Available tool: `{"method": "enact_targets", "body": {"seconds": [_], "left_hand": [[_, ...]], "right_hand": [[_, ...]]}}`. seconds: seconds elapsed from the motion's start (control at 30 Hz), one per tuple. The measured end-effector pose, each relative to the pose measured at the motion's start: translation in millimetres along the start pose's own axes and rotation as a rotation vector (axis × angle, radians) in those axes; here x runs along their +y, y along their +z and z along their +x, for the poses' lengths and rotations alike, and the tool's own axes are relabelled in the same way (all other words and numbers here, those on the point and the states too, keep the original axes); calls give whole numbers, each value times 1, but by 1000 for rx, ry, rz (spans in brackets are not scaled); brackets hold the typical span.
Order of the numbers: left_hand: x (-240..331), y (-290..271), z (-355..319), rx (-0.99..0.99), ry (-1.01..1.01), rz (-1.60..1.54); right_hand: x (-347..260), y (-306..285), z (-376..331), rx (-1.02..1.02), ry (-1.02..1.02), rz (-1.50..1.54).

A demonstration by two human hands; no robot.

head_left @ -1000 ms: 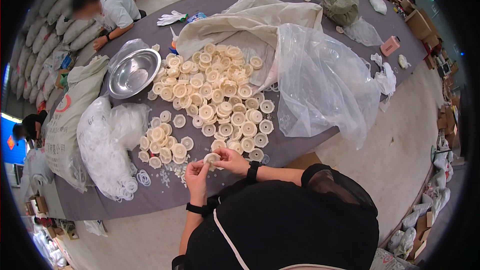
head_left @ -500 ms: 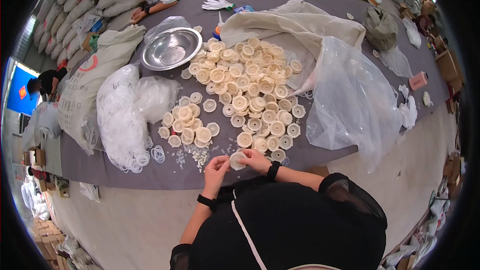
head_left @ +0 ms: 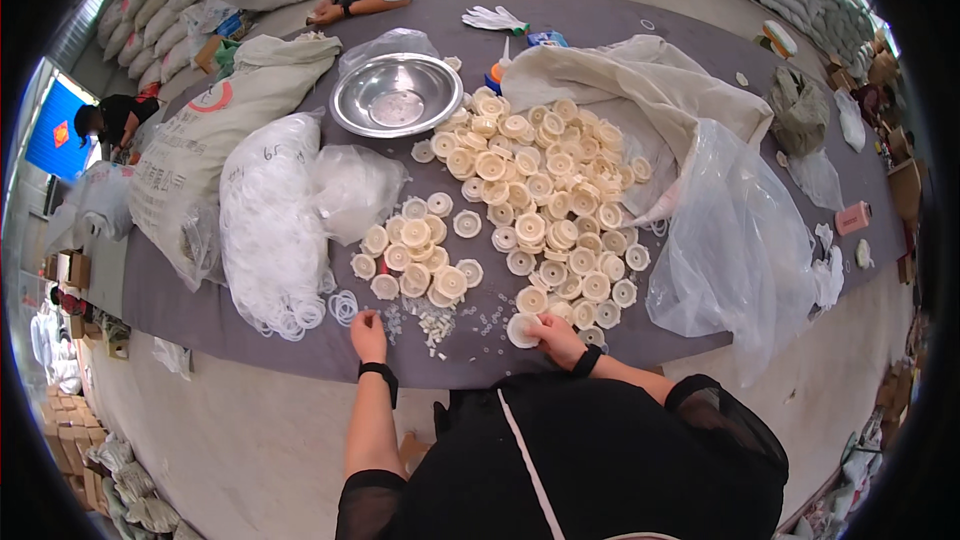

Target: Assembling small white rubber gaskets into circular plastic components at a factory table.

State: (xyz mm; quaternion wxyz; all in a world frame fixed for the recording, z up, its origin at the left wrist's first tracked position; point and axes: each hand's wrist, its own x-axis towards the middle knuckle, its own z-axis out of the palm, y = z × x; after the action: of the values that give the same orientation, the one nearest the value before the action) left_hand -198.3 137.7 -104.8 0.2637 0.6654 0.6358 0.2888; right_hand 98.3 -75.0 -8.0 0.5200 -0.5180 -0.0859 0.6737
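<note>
My right hand grips a cream-coloured round plastic cap by its edge, at the near side of the table. My left hand is lowered to the tabletop, fingertips drawn together beside a few loose white rings; whether anything is between them is hidden. Small clear pieces lie just right of those fingers, with short white plugs beyond. A small heap of cream caps rests above them. Past my right hand spreads a far larger pile of such caps.
A steel bowl stands behind the small heap. Left of it are a clear bag of white rings and a woven sack. A clear plastic sheet drapes over the right side. Another person's hand rests at the far edge.
My hands have parted: the left moved leftward to the loose rings, while the right keeps the cap and shifted slightly right. The whole view has shifted too.
</note>
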Motion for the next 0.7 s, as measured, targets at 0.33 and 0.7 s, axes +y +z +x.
{"method": "enact_targets", "body": {"seconds": [0.33, 0.7], "left_hand": [[42, -2, -6, -38, 39, 272], [201, 4, -106, -1034, -359, -832]], "right_hand": [[10, -14, -2, 50, -124, 15], [4, 8, -18, -198, -288, -233]]}}
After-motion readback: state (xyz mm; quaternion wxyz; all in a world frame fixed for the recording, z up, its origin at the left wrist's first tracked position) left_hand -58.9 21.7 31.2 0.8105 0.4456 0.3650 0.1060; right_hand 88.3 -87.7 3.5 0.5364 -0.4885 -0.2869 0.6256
